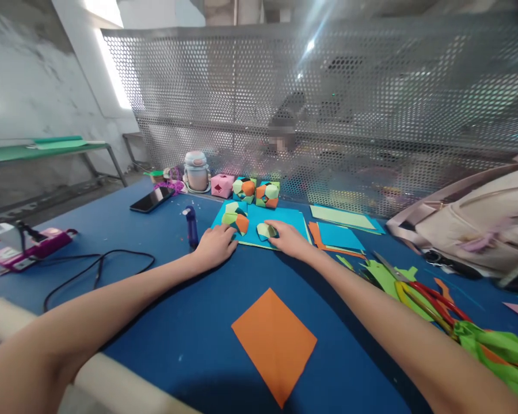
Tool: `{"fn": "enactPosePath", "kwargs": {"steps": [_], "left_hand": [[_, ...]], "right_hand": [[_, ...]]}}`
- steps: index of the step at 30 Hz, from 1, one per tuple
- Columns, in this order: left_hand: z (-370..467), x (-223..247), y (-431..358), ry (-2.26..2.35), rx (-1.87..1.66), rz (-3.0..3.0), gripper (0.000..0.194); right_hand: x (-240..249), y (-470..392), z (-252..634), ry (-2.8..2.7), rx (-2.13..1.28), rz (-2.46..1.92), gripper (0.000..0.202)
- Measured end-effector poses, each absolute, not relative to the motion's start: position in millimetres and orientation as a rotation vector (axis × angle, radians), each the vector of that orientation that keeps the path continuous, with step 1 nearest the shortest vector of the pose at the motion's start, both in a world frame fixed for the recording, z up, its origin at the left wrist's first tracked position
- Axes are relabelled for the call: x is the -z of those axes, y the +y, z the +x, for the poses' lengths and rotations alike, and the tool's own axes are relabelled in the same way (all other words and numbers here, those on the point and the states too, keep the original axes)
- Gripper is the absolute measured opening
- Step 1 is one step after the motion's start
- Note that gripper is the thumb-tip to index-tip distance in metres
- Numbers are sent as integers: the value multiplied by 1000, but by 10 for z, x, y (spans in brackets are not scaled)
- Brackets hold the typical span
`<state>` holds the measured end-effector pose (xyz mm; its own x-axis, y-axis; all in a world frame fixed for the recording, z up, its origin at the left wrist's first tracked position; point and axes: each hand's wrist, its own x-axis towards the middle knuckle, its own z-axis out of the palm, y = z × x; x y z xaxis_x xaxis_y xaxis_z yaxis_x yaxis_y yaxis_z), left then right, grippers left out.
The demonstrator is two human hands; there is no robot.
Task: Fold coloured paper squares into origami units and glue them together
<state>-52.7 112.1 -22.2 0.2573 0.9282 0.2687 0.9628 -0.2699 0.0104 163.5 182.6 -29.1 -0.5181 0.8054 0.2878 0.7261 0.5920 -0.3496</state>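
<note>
On a stack of blue paper sheets [291, 218], my right hand [288, 238] pinches a small pale-green folded paper piece [265, 231] between thumb and fingers. My left hand [218, 246] rests at the stack's left front edge, fingers loosely spread. Its fingertips are beside, perhaps touching, a partly assembled folded-paper model [236, 219] in green, orange and blue. Nearer to me, between my forearms, an orange paper square [275, 345] lies flat, turned cornerwise, with a faint crease.
Finished paper cubes [244, 190] and a pink one [222, 186] stand behind the stack, near a bottle [196, 171]. A purple stapler-like tool [190, 226] stands left. Scissors [423, 296] lie among scraps right, by a bag [479, 213]. A phone [152, 199] and power strip [32, 248] are left.
</note>
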Motion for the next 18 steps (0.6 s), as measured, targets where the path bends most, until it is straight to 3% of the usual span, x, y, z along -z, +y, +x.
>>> {"fn": "enactPosePath", "kwargs": {"steps": [10,18], "left_hand": [[-541,230,1112,-1841,310,-2287,28],[-417,112,958,-1716,284,-2404,31]], "right_hand": [[233,1587,1503,-2339,-293,-1269,53],[71,608,1847,-2407,-498,-1312,40]]}}
